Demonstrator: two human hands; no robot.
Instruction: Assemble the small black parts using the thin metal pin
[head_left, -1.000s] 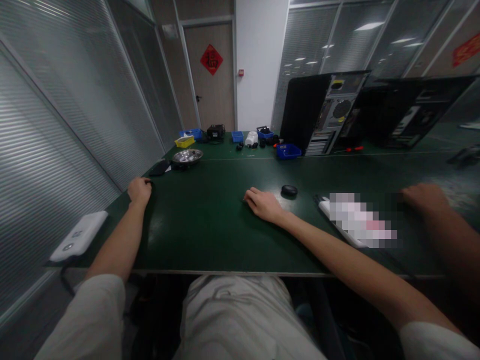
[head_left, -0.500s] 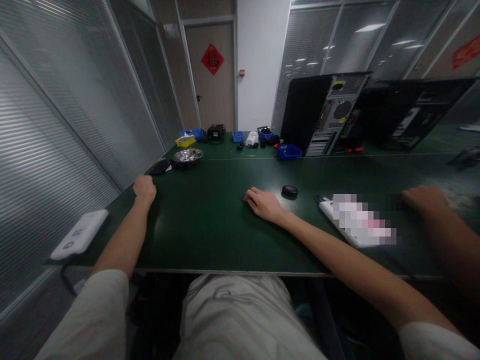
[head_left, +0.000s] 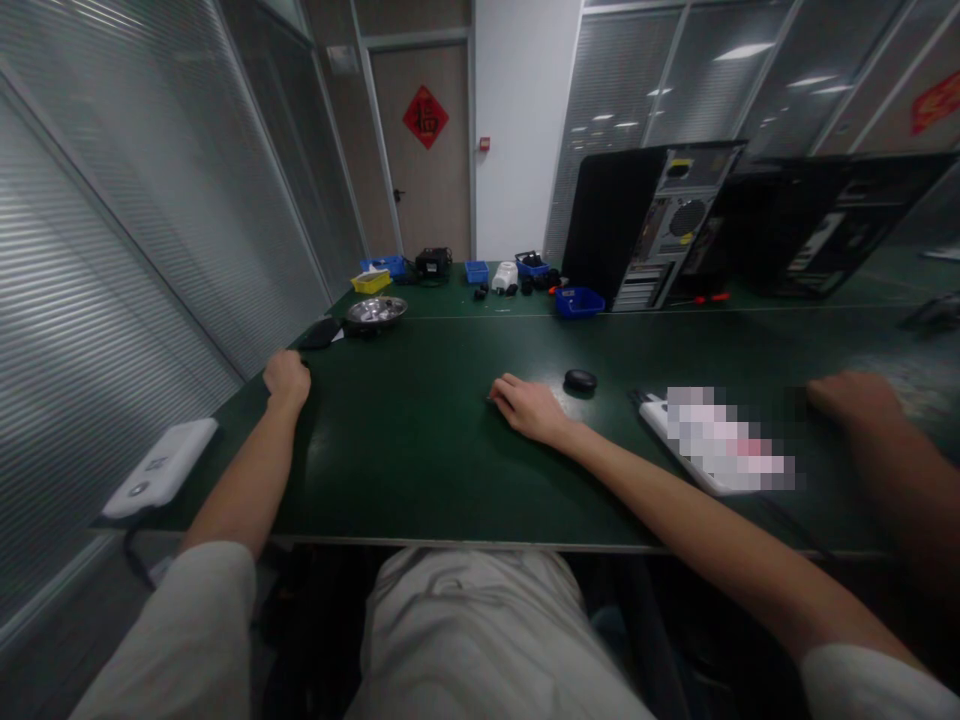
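My left hand (head_left: pixel 286 380) rests closed on the green table (head_left: pixel 397 430), near its left edge. A small dark bit shows by its fingers, too unclear to name. Just beyond that hand lies a flat black object (head_left: pixel 321 334), and behind it a shiny metal bowl (head_left: pixel 376 312) with small things in it. At the middle of the table my right hand (head_left: pixel 529 408) lies with its fingers curled together. A tiny thin glint shows at the fingertips; what it belongs to is hidden. To the right of this hand sits a rounded black object (head_left: pixel 580 380), apart from it.
White devices lie at left (head_left: pixel 161 467) and right (head_left: pixel 686 445), the right one partly pixelated. Another person's hand (head_left: pixel 855 400) rests at the far right. Behind stand a computer case (head_left: pixel 611 230), a blue bin (head_left: pixel 577 302) and a yellow tray (head_left: pixel 371 282).
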